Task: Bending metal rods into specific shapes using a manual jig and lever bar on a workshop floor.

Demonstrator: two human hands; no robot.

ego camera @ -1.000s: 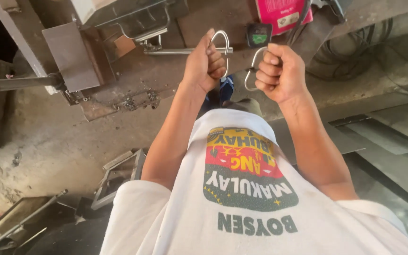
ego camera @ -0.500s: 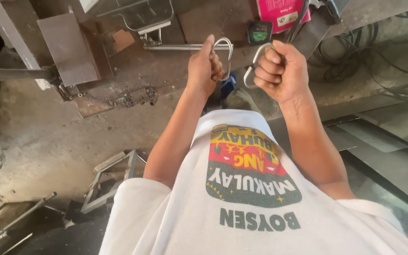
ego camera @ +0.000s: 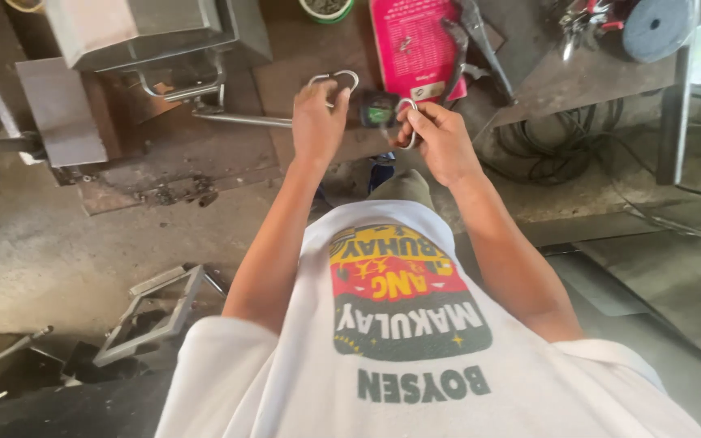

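- Bent metal loop [ego camera: 336, 79], thin polished rod curved like a handle, pinched in the left hand [ego camera: 318, 122] above the desk [ego camera: 285, 89].
- Second metal loop [ego camera: 408, 122] clasped in the right hand [ego camera: 440, 142], fingers curled shut round it.
- Probably stiff, light, rather slick; best gripped on the straight legs below the bend.
- Nearby: pink packet [ego camera: 411, 45], long steel rod [ego camera: 241, 119], grey steel box [ego camera: 148, 28].

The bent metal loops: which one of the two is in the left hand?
The higher metal loop, its curve rising above the left hand. The other loop sits lower, pinched in the right hand.
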